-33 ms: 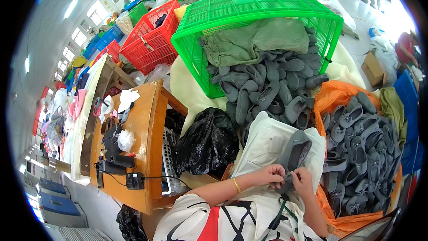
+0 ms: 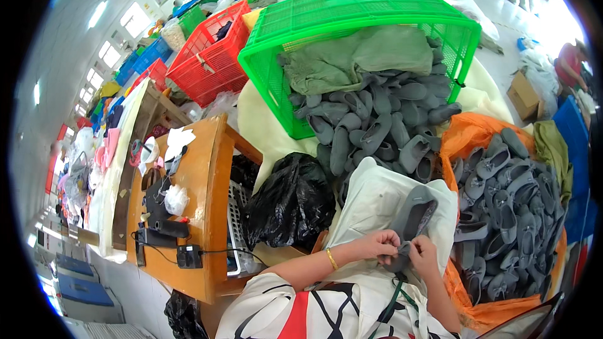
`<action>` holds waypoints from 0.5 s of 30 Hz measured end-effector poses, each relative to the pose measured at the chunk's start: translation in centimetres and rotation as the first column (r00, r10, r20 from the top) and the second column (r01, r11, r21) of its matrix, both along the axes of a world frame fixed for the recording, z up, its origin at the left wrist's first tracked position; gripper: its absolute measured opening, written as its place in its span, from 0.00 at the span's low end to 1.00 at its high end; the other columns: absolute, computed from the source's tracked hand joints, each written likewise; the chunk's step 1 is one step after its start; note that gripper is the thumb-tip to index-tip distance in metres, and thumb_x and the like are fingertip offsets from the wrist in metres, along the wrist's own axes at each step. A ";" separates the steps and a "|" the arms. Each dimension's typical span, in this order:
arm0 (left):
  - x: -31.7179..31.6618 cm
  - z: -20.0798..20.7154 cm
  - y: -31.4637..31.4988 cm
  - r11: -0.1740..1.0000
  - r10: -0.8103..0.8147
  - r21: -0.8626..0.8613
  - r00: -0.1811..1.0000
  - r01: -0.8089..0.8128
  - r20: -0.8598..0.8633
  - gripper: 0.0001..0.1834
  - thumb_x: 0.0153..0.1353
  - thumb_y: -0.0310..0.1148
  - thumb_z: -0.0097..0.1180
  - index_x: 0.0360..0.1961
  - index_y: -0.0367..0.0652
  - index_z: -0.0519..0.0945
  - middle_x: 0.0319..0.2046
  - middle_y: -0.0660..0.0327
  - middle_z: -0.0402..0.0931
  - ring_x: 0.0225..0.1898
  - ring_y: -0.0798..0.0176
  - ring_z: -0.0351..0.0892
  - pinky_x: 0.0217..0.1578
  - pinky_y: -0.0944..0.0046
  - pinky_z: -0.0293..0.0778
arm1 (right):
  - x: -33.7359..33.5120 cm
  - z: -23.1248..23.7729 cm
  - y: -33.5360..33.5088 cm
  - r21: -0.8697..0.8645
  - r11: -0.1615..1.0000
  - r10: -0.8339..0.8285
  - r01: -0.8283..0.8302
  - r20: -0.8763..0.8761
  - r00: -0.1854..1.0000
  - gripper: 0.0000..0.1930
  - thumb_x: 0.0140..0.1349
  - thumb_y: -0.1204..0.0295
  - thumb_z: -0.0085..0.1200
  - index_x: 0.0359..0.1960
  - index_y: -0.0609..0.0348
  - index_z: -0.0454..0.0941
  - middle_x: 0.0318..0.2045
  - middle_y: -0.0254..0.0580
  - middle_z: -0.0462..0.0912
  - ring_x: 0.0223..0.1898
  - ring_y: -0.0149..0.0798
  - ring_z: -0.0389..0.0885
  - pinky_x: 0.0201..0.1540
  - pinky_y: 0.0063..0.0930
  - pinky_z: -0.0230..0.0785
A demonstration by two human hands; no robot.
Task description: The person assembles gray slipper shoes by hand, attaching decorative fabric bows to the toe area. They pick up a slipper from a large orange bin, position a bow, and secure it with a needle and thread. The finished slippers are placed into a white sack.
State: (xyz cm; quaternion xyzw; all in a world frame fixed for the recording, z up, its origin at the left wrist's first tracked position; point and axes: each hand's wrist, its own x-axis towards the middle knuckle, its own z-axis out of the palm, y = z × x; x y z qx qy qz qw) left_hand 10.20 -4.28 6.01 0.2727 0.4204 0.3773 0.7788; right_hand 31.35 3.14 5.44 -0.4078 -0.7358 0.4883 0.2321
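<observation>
A grey slip-on shoe lies on a white cloth-covered pad in front of me, its opening facing up and its patterned lining showing. At the shoe's near end, my left hand comes in from the left with thumb and forefinger pinched together. My right hand pinches the same end from the other side, close to the left fingertips. A small grey piece, perhaps a bow, shows between the fingers; its exact shape is partly hidden.
Grey shoes spill from a tipped green crate ahead. At right, an orange sack holds several bow-trimmed shoes. A black plastic bag sits left of the pad, beside a wooden table with a cable.
</observation>
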 end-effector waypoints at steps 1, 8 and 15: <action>-0.6 0.1 0.1 0.999 -0.034 -0.013 0.999 0.033 -0.033 0.08 0.63 0.31 0.58 0.42 0.46 0.74 0.33 0.66 0.79 0.26 0.74 0.76 0.29 0.74 0.74 | -0.4 -0.4 0.0 0.005 0.999 0.043 -0.043 0.048 0.998 0.06 0.56 0.72 0.58 0.29 0.61 0.76 0.26 0.48 0.76 0.26 0.46 0.76 0.30 0.37 0.67; 0.5 -4.5 -0.5 0.984 0.170 -0.005 0.954 -0.177 -0.246 0.08 0.62 0.31 0.59 0.42 0.47 0.79 0.29 0.68 0.79 0.25 0.76 0.75 0.25 0.74 0.73 | -0.7 -2.8 1.1 -0.122 0.992 0.034 -0.028 0.052 0.998 0.06 0.61 0.72 0.54 0.37 0.61 0.76 0.28 0.43 0.78 0.32 0.41 0.78 0.37 0.33 0.72; 2.2 -2.9 0.4 0.974 0.222 0.100 0.950 -0.205 -0.220 0.09 0.61 0.31 0.64 0.42 0.42 0.81 0.28 0.68 0.80 0.25 0.79 0.74 0.25 0.77 0.70 | 0.2 3.0 0.8 0.159 0.987 -0.006 0.003 0.022 1.000 0.06 0.61 0.70 0.58 0.36 0.58 0.80 0.32 0.41 0.79 0.35 0.40 0.78 0.37 0.30 0.71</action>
